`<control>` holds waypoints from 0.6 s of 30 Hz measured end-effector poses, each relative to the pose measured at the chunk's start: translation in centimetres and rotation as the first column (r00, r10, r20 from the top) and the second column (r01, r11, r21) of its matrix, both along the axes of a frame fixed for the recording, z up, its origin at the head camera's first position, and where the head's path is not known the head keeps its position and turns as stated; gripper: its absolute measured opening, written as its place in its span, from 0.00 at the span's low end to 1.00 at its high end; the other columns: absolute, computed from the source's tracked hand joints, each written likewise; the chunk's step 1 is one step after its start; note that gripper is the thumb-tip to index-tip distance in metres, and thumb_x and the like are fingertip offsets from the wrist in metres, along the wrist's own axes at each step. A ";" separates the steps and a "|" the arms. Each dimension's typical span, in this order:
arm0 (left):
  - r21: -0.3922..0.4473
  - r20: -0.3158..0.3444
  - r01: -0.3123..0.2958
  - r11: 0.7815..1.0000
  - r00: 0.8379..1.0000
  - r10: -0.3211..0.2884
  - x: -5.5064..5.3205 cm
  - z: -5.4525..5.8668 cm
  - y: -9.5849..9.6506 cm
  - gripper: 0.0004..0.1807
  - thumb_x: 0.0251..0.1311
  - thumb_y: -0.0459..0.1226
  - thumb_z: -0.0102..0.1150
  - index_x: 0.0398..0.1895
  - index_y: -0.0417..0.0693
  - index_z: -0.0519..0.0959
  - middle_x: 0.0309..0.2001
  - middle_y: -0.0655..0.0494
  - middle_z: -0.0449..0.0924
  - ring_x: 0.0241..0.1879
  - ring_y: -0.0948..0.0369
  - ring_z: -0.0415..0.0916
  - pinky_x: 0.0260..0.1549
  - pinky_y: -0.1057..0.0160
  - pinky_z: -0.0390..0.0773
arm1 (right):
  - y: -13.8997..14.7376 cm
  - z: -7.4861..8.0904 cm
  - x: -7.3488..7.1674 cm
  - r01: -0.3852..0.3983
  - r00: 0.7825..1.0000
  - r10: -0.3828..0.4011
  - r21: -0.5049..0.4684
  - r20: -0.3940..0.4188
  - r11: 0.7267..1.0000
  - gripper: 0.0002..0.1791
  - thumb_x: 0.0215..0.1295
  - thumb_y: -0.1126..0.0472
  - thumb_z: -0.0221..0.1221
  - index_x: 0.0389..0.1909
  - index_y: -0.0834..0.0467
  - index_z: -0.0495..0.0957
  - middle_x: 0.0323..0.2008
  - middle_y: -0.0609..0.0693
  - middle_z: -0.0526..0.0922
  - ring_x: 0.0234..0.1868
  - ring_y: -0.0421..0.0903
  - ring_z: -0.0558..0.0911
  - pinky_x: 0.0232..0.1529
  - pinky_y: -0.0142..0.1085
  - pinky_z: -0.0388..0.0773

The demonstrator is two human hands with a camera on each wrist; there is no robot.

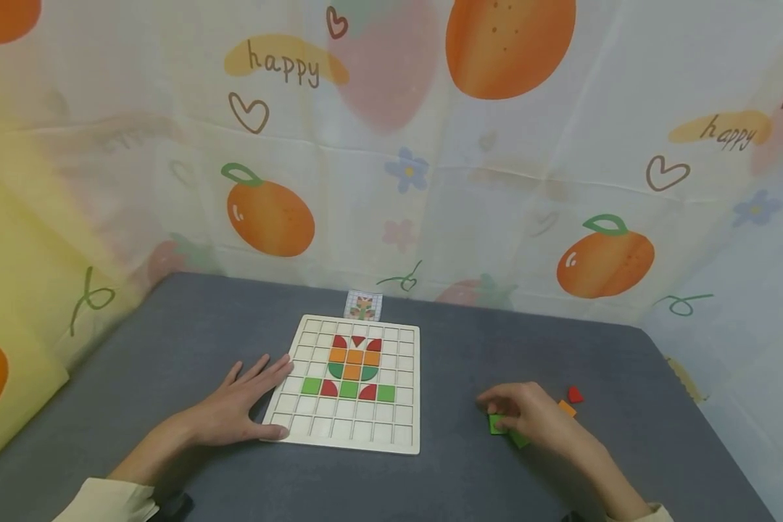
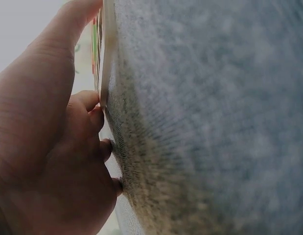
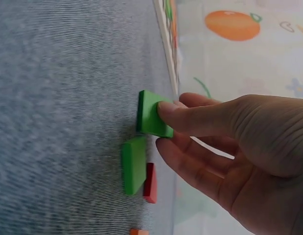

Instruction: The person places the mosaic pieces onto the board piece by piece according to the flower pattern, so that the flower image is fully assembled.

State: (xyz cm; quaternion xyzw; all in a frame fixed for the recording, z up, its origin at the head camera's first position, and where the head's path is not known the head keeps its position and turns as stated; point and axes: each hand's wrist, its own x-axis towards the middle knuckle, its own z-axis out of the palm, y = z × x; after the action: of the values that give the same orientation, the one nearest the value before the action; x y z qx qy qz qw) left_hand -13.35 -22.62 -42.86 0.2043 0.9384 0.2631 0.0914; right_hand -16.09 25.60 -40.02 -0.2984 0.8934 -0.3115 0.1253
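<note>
A white gridded board (image 1: 415, 395) lies on the table, bearing a tulip-like pattern of red, orange and green pieces. Along its left edge rests my left hand (image 1: 231, 413), fingers spread, thumb near the lower left corner. To the right of the board, my right hand (image 1: 538, 415) pinches a green square tile (image 3: 150, 115), its thumb on the face and other fingers partly hidden behind. Close beside that tile is another green tile (image 3: 135, 166), with a red piece (image 3: 150, 183) near it in the right wrist view.
A small printed pattern card (image 1: 363, 299) sits against the board's far edge. An orange piece (image 1: 567, 408) and a red curved piece (image 1: 575, 394) lie beyond my right hand. A fruit-printed cloth (image 1: 431, 217) hangs behind the grey table (image 1: 457, 362).
</note>
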 end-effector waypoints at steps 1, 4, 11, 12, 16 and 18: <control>-0.001 -0.001 0.000 1.000 1.000 0.000 0.0 0.0 0.0 0.58 0.48 0.65 0.66 0.77 0.48 0.54 0.77 0.46 0.49 0.75 0.37 0.38 0.64 0.30 0.29 | -0.1 0.1 0.0 -0.005 1.000 0.005 -0.001 0.002 1.000 0.19 0.56 0.70 0.68 0.50 0.62 0.82 0.34 0.42 0.81 0.31 0.34 0.78 0.31 0.31 0.78; -0.003 0.000 -0.002 1.000 1.000 0.002 0.0 -0.1 0.0 0.58 0.48 0.65 0.66 0.77 0.48 0.54 0.77 0.46 0.50 0.75 0.37 0.38 0.64 0.30 0.29 | -0.2 0.4 -0.3 -0.025 1.000 0.025 -0.003 0.011 1.000 0.17 0.58 0.70 0.66 0.50 0.62 0.82 0.33 0.43 0.81 0.32 0.34 0.79 0.33 0.31 0.79; -0.006 0.005 -0.012 1.000 1.000 0.012 0.0 0.0 0.1 0.59 0.47 0.66 0.65 0.77 0.48 0.54 0.77 0.46 0.50 0.75 0.37 0.38 0.64 0.30 0.29 | -1.1 0.7 -1.2 -0.060 0.998 0.060 -0.030 -0.015 0.998 0.18 0.59 0.70 0.65 0.52 0.63 0.81 0.36 0.45 0.83 0.38 0.38 0.83 0.37 0.32 0.81; -0.004 0.004 -0.012 1.000 1.000 0.012 0.0 0.0 0.1 0.59 0.47 0.66 0.65 0.77 0.48 0.54 0.77 0.46 0.50 0.75 0.37 0.38 0.64 0.30 0.29 | -1.3 0.7 -1.3 -0.061 0.998 0.061 -0.032 -0.015 0.998 0.18 0.59 0.70 0.65 0.52 0.63 0.81 0.36 0.45 0.83 0.38 0.38 0.83 0.38 0.32 0.81; 0.005 0.000 -0.003 1.000 1.000 0.003 0.1 0.0 0.0 0.58 0.48 0.65 0.66 0.77 0.46 0.54 0.77 0.45 0.50 0.75 0.37 0.38 0.64 0.30 0.29 | -2.2 0.6 -1.9 -0.054 0.999 0.053 -0.033 -0.006 0.998 0.18 0.60 0.69 0.65 0.53 0.62 0.81 0.36 0.44 0.83 0.39 0.38 0.82 0.38 0.32 0.81; 0.008 -0.001 -0.001 1.000 1.000 0.001 0.2 0.0 0.0 0.58 0.48 0.65 0.66 0.77 0.46 0.54 0.77 0.45 0.50 0.75 0.37 0.38 0.64 0.30 0.29 | -2.7 0.5 -2.1 -0.055 0.998 0.055 -0.039 -0.013 0.998 0.20 0.60 0.70 0.65 0.55 0.63 0.80 0.35 0.44 0.83 0.38 0.37 0.81 0.38 0.32 0.81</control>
State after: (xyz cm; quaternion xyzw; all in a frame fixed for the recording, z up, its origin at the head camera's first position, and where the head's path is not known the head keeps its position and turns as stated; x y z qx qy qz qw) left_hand -13.20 -22.61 -42.84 0.2044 0.9375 0.2669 0.0903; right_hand -18.19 22.88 -39.54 -0.3271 0.8793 -0.3237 0.1228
